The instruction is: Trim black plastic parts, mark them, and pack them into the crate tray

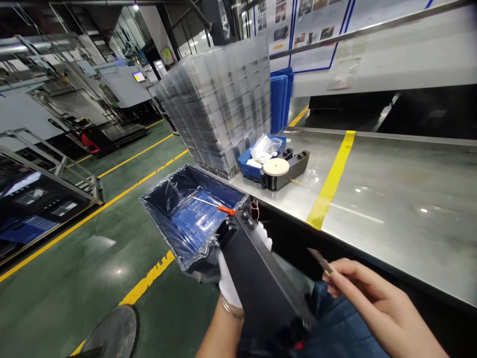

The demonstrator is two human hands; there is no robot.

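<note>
My left hand (228, 283), in a white glove, is wrapped round a long black box-shaped housing (261, 283). The housing slants across my lap, and its far end reaches the rim of a plastic-lined bin (158, 219). Bare and to the right of the housing, my right hand (376, 303) pinches a thin, flat, pointed strip (319, 258) between thumb and fingers. The strip looks like a small blade, though I cannot be sure. It is apart from the housing. A screwdriver (225, 210) with an orange handle lies across the bin, just beyond the housing's far end.
On the metal table (391, 199) stand a small blue tray (250, 171) with plastic bags, a cream disc (276, 167) and black housings (296, 170). Yellow tape (333, 181) crosses the table. Stacked clear crates (223, 99) rise behind the bin. A round stool (112, 332) is at lower left.
</note>
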